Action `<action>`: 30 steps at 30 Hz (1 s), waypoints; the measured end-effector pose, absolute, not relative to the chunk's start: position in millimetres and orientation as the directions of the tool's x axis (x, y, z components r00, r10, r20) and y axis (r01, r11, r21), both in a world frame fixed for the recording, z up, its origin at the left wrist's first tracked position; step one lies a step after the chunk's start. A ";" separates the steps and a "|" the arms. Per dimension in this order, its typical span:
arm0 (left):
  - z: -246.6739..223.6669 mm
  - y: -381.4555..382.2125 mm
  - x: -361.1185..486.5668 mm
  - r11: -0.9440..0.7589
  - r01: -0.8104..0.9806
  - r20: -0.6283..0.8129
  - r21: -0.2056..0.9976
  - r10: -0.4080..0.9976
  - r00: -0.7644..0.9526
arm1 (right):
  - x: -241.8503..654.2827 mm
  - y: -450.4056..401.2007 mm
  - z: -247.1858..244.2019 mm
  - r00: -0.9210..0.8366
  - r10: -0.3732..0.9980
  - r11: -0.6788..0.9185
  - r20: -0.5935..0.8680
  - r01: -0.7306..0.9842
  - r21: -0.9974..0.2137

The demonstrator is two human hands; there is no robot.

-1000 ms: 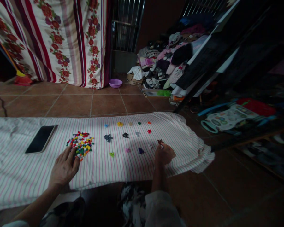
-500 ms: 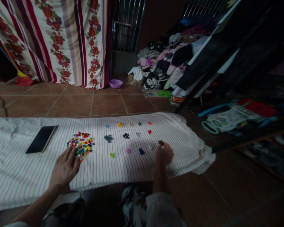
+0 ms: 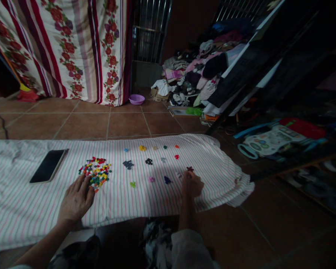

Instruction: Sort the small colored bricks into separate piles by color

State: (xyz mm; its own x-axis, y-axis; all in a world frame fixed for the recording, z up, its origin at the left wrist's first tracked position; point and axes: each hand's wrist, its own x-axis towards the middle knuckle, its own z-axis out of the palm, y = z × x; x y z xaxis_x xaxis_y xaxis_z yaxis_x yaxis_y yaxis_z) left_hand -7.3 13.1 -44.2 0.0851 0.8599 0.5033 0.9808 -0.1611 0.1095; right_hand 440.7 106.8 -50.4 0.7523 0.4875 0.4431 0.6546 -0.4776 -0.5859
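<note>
My left hand rests palm down at the near edge of a mixed pile of small coloured pieces, its fingers stretched out and touching them. My right hand is at the right end of the laid-out pieces, fingers drawn together beside a small brown cluster. Whatever those fingertips hold, if anything, is too small to see. Just left of that hand lie white pieces. Between my hands are small one-colour groups, among them dark grey, black, dark blue and lime green pieces.
The pieces lie on a striped cloth. A phone lies left of the mixed pile. Behind are a purple basin, a floral curtain and heaped clothes. A dark pole slants past the cloth's right side.
My right hand has shifted slightly left and down, close by the brown pieces. My left hand stays in place at the mixed pile.
</note>
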 end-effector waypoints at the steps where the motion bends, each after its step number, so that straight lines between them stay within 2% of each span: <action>1: -44.6 13.0 -7.6 -0.165 0.980 0.507 0.109 0.857 0.088 | 440.4 106.5 -50.0 0.743 0.495 -0.463 0.450 0.664 -0.587; 9: -49.2 13.9 -10.4 -0.162 0.981 0.491 0.106 0.866 0.090 | 451.0 108.4 -59.0 0.669 0.551 -0.380 0.499 0.734 -0.564; 17: -49.6 13.5 -11.2 -0.202 0.979 0.511 -0.025 0.839 0.186 | 457.3 112.0 -55.3 0.578 0.647 -0.288 0.497 0.789 -0.542; 23: -48.2 13.8 -10.6 -0.186 0.979 0.523 0.087 0.844 0.114 | 457.0 113.6 -53.9 0.567 0.693 -0.353 0.445 0.806 -0.476; 27: -48.6 14.3 -9.7 -0.181 0.978 0.528 0.103 0.843 0.100 | 457.0 113.7 -54.7 0.529 0.710 -0.351 0.465 0.838 -0.418; 30: -50.4 14.4 -9.7 -0.169 0.980 0.530 0.102 0.843 0.090 | 456.9 114.0 -56.7 0.556 0.676 -0.363 0.483 0.822 -0.439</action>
